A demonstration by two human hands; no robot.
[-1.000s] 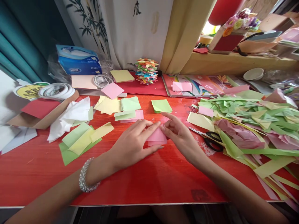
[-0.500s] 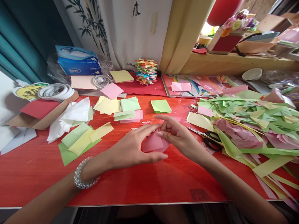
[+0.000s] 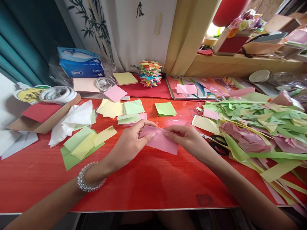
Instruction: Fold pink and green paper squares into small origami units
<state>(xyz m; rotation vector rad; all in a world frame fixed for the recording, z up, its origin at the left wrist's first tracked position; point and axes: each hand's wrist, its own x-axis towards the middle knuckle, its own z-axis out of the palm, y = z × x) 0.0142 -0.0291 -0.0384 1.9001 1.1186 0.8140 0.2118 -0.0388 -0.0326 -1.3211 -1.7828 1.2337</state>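
1. The glossy red desk [image 3: 144,191] has a wood-grain surface.
2. A square stack of bright green paper [image 3: 165,109] lies on it.
3. Black-handled metal scissors [image 3: 213,138] lie to the right.
4. A shallow brown cardboard tray [image 3: 52,120] sits at the left.

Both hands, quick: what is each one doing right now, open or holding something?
Left hand: closed, pinching one side of the pink paper.
Right hand: closed, pinching the other side of that paper.

A bamboo-print curtain [image 3: 134,36] and tissue pack [image 3: 80,65] suggest a home.
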